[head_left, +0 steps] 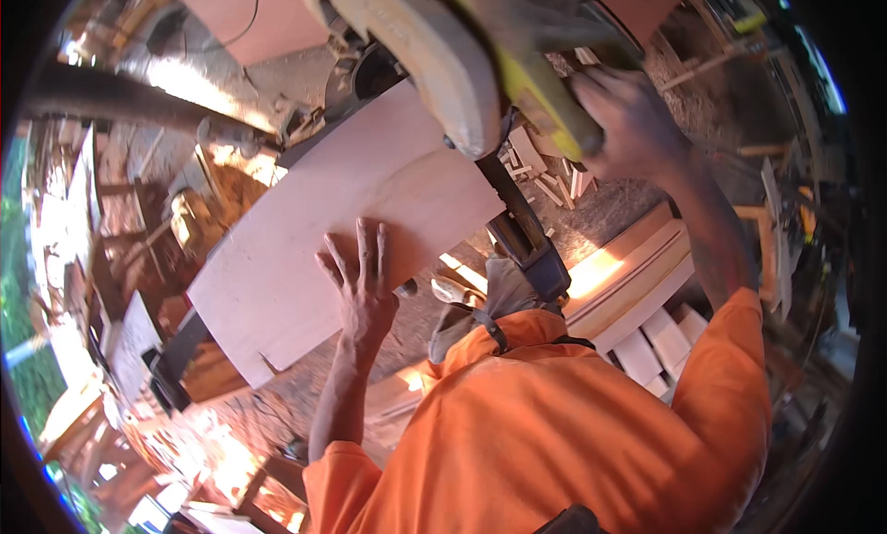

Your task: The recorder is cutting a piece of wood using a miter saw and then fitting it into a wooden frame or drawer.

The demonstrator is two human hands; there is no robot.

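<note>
1. The left hand (362, 277) lies flat and open, fingers spread, pressing on the pale wooden board (342, 229) close to its near edge. The board rests across the bed of the mitre saw (462, 63), slanting from the saw down toward the person's left.
2. The right hand (624, 118) is closed around the saw's yellow handle (545, 100), with the dusty blade guard (434, 54) hanging over the far end of the board.
3. To do this cut well, I judge the board should sit tight against the saw's fence and flat on the bed. The fence itself is hidden under the guard, so contact cannot be confirmed.
4. The spread fingers sit fairly near the blade line. Holding them well to the left of the guard looks safest.
5. Much of the board overhangs the bed to the left with little visible support, so firm downward pressure probably matters to stop it tipping.
6. Offcuts (545, 178) lie scattered beyond the saw, and stacked planks (637, 275) sit to the right, clear of the board.
</note>
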